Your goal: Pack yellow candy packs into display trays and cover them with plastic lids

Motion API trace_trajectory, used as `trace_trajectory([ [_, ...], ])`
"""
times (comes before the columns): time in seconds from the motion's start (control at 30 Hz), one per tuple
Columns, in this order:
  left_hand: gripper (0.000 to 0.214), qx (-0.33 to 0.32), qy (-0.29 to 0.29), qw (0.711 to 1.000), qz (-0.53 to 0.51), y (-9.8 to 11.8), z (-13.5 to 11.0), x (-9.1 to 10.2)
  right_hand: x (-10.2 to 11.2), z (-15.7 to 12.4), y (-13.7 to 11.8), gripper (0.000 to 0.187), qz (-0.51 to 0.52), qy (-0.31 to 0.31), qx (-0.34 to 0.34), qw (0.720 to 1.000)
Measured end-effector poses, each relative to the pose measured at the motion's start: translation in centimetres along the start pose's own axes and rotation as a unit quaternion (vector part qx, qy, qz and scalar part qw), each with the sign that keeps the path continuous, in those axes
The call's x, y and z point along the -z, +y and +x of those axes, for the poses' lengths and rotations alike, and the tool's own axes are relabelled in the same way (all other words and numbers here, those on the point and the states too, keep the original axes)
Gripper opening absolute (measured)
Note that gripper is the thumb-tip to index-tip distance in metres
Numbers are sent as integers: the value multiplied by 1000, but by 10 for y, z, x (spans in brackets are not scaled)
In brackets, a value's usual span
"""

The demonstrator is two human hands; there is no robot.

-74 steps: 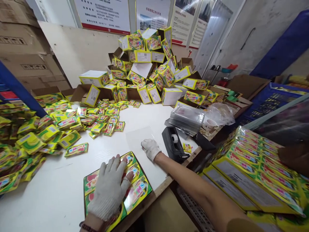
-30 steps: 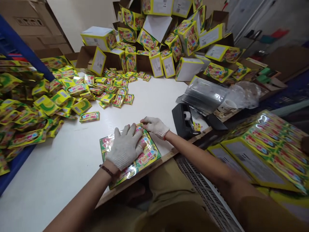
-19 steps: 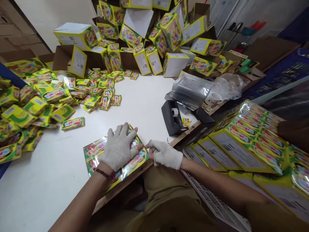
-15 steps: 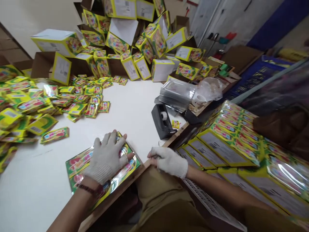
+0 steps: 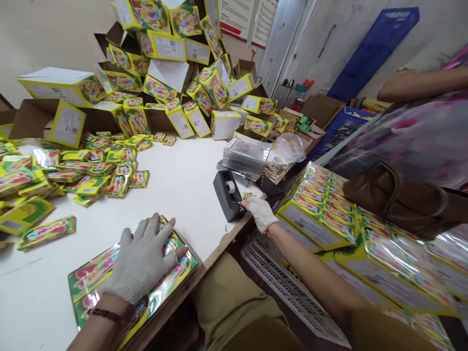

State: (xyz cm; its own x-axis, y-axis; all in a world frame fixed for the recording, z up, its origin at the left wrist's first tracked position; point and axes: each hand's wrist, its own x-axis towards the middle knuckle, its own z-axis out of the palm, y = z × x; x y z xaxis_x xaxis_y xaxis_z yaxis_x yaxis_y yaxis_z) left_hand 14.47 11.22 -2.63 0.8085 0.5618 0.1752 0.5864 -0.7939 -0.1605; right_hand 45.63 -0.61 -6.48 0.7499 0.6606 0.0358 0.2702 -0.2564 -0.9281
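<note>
My left hand point(image 5: 144, 258), in a white glove with bare fingertips, lies flat with spread fingers on a shiny, film-covered pack point(image 5: 82, 285) of green, yellow and red boxes at the table's edge. My right hand point(image 5: 260, 212), gloved likewise, is at the front end of a black tape dispenser point(image 5: 225, 197). Its thumb and finger pinch together at the cutting edge, where the clear tape's end is; the tape itself barely shows. A white tape roll point(image 5: 230, 186) sits inside the dispenser.
Many small yellow-green boxes point(image 5: 91, 185) lie heaped at left, before piled cartons point(image 5: 171, 87). Clear plastic trays point(image 5: 244, 156) are stacked behind the dispenser. Wrapped packs point(image 5: 321, 209) and a brown bag point(image 5: 395, 195) stand at right, near a person's arm point(image 5: 420, 87). Below is a white crate point(image 5: 292, 292).
My right hand has moved from the table's edge near my lap forward to the tape dispenser. My left hand stays flat on the pack. The view has swung, bringing in another person at right.
</note>
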Motion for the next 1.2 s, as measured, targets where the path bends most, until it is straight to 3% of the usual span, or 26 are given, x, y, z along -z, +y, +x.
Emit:
trace_trajectory([
  [0.2, 66, -5, 0, 1000, 1, -1, 1, -2, 14, -43, -9, 27, 20, 53, 33, 998],
  [0.33, 67, -10, 4, 1000, -10, -2, 1, -1, 7, -73, 4, 32, 103, 30, -72, 992],
  [0.4, 67, -11, 8, 1000, -13, -1, 1, 0, -2, -77, 13, 36, 142, 17, -114, 983],
  [0.5, 66, -9, 6, 1000, -12, -1, 1, -1, -11, -74, 24, 40, 151, 12, -122, 981],
  [0.63, 66, 2, -7, 1000, -11, 1, 1, -1, 1, -72, 33, 42, 122, -28, -131, 983],
  [0.7, 67, 8, -17, 1000, -13, 1, 1, 0, 10, -74, 28, 44, 105, -81, -139, 981],
  [0.8, 69, 19, -33, 999, -26, 3, 1, 3, 7, -69, 1, 45, 87, -255, -105, 957],
  [0.9, 71, 32, -39, 998, -45, 4, 0, 5, -22, -53, -47, 47, 108, -449, -20, 887],
  [1.0, 73, 37, -39, 997, -59, 5, -1, 5, -64, -33, -92, 41, 98, -579, 48, 808],
  [1.1, 80, 36, -38, 996, -70, 4, -2, 6, -98, -14, -110, 32, 34, -659, 79, 747],
  [1.2, 81, 25, -37, 996, -77, 3, -3, 8, -117, 1, -106, 28, -30, -675, 98, 731],
])
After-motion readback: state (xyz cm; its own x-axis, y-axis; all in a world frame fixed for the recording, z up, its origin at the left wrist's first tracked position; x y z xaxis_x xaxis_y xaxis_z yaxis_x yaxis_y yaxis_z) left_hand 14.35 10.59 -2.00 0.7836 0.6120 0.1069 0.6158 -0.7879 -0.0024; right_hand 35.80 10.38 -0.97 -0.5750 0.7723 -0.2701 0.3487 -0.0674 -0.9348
